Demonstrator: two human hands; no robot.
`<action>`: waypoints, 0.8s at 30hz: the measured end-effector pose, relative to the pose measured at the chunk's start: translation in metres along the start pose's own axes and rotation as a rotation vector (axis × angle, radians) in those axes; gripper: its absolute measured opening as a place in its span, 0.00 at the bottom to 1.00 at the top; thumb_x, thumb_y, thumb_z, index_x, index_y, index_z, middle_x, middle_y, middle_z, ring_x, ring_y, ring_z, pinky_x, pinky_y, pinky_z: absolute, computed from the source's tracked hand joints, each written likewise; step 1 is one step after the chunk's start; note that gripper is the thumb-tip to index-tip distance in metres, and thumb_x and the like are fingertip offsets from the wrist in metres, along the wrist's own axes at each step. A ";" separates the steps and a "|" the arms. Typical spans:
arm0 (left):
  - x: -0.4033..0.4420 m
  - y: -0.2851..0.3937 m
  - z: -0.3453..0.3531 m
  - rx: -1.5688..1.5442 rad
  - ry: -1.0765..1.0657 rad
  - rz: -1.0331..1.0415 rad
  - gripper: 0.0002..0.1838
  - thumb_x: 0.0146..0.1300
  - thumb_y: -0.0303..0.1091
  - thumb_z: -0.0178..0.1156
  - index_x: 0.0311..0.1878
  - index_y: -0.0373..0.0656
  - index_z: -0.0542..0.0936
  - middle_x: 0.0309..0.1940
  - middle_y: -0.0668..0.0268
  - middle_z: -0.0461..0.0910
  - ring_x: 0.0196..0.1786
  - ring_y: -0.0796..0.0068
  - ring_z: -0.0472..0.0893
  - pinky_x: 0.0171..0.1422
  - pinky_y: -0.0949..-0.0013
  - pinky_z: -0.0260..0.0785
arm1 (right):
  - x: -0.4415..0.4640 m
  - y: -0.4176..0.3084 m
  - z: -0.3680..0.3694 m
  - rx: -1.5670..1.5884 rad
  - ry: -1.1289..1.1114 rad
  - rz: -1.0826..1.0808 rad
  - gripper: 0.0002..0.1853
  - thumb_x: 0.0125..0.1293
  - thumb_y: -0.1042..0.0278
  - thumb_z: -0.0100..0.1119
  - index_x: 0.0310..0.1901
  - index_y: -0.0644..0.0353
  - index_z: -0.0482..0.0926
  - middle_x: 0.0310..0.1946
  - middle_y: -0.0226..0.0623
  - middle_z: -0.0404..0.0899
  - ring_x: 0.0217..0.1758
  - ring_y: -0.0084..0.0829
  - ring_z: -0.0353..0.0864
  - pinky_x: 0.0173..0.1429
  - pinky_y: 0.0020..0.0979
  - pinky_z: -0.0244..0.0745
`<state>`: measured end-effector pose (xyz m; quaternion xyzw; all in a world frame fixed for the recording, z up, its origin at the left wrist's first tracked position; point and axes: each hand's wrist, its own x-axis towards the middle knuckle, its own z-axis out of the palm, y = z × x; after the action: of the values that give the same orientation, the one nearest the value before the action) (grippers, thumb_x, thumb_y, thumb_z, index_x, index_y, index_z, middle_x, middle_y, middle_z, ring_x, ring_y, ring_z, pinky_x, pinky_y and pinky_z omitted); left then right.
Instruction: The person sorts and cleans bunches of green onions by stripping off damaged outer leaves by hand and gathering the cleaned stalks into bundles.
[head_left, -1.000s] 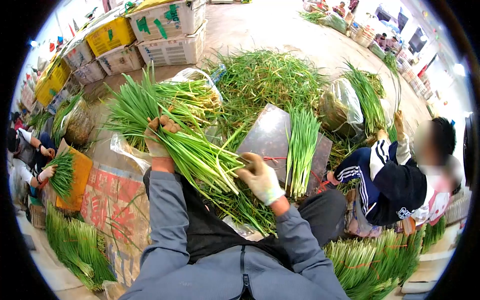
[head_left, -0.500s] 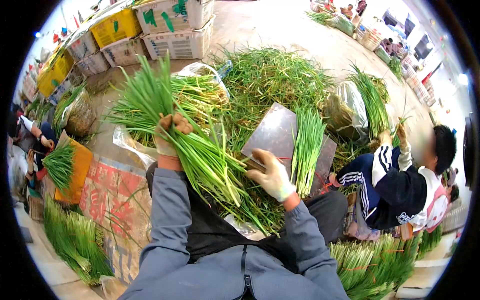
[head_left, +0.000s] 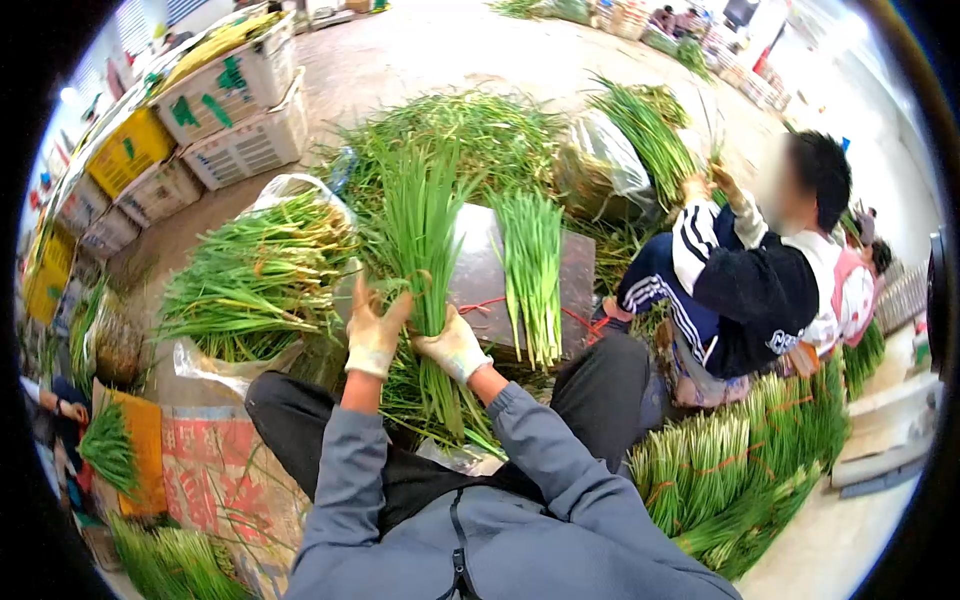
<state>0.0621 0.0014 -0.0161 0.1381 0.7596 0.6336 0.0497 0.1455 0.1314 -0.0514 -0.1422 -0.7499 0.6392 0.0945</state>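
Upright in front of me stands a loose bunch of garlic chives (head_left: 417,230), leaves up and stalk ends hanging down. My right hand (head_left: 455,347), in a pale work glove, is wrapped round its lower part. My left hand (head_left: 376,328), gloved too, is just left of the bunch with its fingers spread; whether its thumb touches the stalks I cannot tell. To the right, a tidy bunch of chives (head_left: 530,270) lies on a dark metal board (head_left: 577,270). Red ties (head_left: 482,305) lie on the board beside that bunch.
A big heap of chives (head_left: 235,275) lies on plastic at left. Loose leaves (head_left: 470,125) pile up behind the board. A co-worker (head_left: 755,270) sits close on my right, near tied bunches (head_left: 710,460). Stacked crates (head_left: 245,140) stand at far left.
The chives have swung from a slant at my left to upright before the board. My right hand has closed round them; my left hand has let go and spread. My view has turned right.
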 end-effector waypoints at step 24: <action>0.010 0.029 -0.158 -1.179 0.375 0.032 0.16 0.63 0.27 0.65 0.53 0.42 0.74 0.32 0.66 0.79 0.32 0.70 0.78 0.45 0.64 0.75 | -0.082 0.088 -0.048 -0.865 -0.444 -0.066 0.15 0.68 0.53 0.60 0.42 0.58 0.78 0.29 0.51 0.83 0.34 0.54 0.84 0.38 0.49 0.79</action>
<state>0.0169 -0.1407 0.0432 -0.0148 0.2754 0.9608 -0.0263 0.2460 0.1617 -0.1270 -0.0047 -0.9529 0.2806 -0.1152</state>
